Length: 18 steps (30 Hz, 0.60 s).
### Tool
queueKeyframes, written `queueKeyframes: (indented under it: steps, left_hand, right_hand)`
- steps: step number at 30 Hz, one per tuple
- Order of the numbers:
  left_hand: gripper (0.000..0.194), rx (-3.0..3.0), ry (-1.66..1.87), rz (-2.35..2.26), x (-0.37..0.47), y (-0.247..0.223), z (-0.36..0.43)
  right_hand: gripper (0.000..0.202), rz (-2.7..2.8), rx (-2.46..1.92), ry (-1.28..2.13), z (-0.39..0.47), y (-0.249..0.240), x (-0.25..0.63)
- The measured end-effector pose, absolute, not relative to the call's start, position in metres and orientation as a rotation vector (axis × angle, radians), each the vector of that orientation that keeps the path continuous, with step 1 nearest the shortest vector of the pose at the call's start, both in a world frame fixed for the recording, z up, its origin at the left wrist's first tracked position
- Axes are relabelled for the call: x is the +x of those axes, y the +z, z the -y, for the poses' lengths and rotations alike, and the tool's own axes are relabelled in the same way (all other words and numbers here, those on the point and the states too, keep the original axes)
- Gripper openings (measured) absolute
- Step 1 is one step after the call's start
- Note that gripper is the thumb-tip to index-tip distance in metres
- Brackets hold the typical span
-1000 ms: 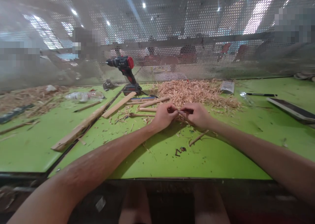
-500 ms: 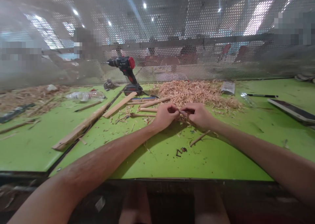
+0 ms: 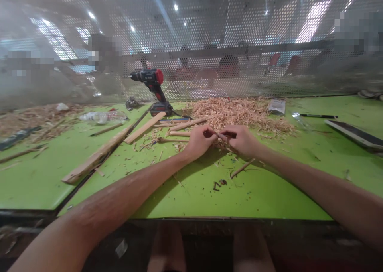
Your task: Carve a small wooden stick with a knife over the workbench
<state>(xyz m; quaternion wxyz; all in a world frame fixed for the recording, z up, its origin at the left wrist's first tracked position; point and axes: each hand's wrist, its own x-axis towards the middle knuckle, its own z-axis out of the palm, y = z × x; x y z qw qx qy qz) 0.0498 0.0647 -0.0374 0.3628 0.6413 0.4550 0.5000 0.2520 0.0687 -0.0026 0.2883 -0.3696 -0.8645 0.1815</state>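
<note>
My left hand (image 3: 202, 140) and my right hand (image 3: 241, 139) meet low over the green table, at the near edge of a pile of wood shavings (image 3: 233, 111). Both are closed, fingertips pinched close together. Between them shows a small, thin greyish piece (image 3: 222, 136), too small to name; it reaches from the right fingertips toward the left thumb. What the left fingers themselves grip is hidden. A thin wooden stick (image 3: 242, 168) lies just below my right hand. More narrow wood strips (image 3: 180, 133) lie to the left of my left hand.
A cordless drill (image 3: 154, 90) stands upright at the back, before a perforated screen (image 3: 203, 32). A long wooden piece (image 3: 95, 158) lies along the table's seam at left, near a plastic bottle (image 3: 103, 117). A pen (image 3: 319, 116) and a phone-like flat device (image 3: 354, 132) lie at right.
Almost nothing differs. Both hands stay pinched together in the same place, and the view has shifted very slightly.
</note>
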Motion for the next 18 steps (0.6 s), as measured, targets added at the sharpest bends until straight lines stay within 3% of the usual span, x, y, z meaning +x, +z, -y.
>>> queueKeyframes:
  steps: [18]
  left_hand:
    - [0.015, 1.621, 1.288, -1.161, 0.0502, -0.0347, -0.0624]
  right_hand:
    - [0.017, 2.323, -0.95, 0.469, -0.0681, -0.0044, 0.2506]
